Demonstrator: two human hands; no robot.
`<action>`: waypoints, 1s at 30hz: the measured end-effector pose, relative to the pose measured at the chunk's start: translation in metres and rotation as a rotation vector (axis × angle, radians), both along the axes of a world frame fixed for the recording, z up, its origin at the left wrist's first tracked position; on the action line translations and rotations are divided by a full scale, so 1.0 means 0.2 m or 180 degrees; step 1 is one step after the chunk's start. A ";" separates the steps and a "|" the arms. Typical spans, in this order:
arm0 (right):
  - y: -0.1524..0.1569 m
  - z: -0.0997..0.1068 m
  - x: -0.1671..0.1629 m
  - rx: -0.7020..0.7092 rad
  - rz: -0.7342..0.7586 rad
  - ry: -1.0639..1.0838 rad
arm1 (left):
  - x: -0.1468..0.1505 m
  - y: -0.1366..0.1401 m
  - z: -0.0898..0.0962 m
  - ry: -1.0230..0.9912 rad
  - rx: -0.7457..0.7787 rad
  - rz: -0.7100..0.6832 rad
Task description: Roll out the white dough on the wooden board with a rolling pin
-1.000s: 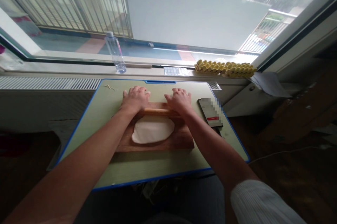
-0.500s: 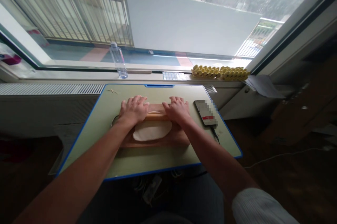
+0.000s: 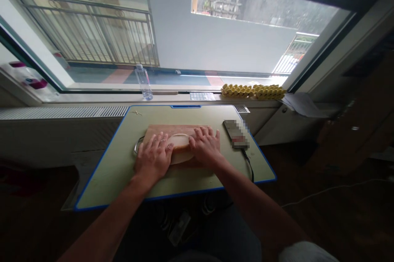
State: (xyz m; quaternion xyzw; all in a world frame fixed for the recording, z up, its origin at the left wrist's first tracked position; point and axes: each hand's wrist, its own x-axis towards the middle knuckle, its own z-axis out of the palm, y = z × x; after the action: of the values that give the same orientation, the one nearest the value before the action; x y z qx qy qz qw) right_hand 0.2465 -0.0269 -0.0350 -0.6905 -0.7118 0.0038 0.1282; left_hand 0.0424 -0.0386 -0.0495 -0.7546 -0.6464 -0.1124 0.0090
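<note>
A wooden rolling pin [image 3: 181, 147] lies across a flat oval of pale dough [image 3: 180, 157] on a wooden cutting board [image 3: 181, 127]. My left hand [image 3: 153, 156] rests palm down over the pin's left end, fingers stretched forward and the thumb beside the pin. Over the right end lies my right hand [image 3: 207, 143], its fingers extended and slightly spread. Both hands press on the pin from above without wrapping round it, and they hide its ends. Dough shows on the far and near sides of the pin.
The board sits on a small blue-edged table [image 3: 123, 180]. To the right lies a phone [image 3: 235, 134] with a black cable [image 3: 250, 165]. A clear bottle [image 3: 144, 83] and yellow egg trays [image 3: 252, 91] stand on the windowsill. A metal handle [image 3: 137, 145] shows at the board's left.
Both hands and the rolling pin have moved back toward me over the dough. More of the board's far part now shows. The camera view has tilted up slightly.
</note>
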 end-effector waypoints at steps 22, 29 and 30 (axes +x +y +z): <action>0.61 0.02 -0.06 -0.0407 0.0138 0.0370 | -0.04 0.48 0.06 -0.0064 -0.0580 0.0328; 0.76 0.00 -0.08 -0.0274 0.0111 0.0262 | -0.06 0.60 0.05 -0.0155 -0.0139 0.0280; 0.78 -0.01 -0.08 -0.0260 0.0113 0.0243 | -0.06 0.61 0.06 -0.0173 -0.0114 0.0279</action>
State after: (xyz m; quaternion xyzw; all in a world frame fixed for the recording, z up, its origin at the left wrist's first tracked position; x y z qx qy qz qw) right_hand 0.2314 0.1288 -0.0362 -0.6818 -0.7178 0.0616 0.1270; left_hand 0.0306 0.0839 -0.0384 -0.7223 -0.6807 -0.1208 -0.0172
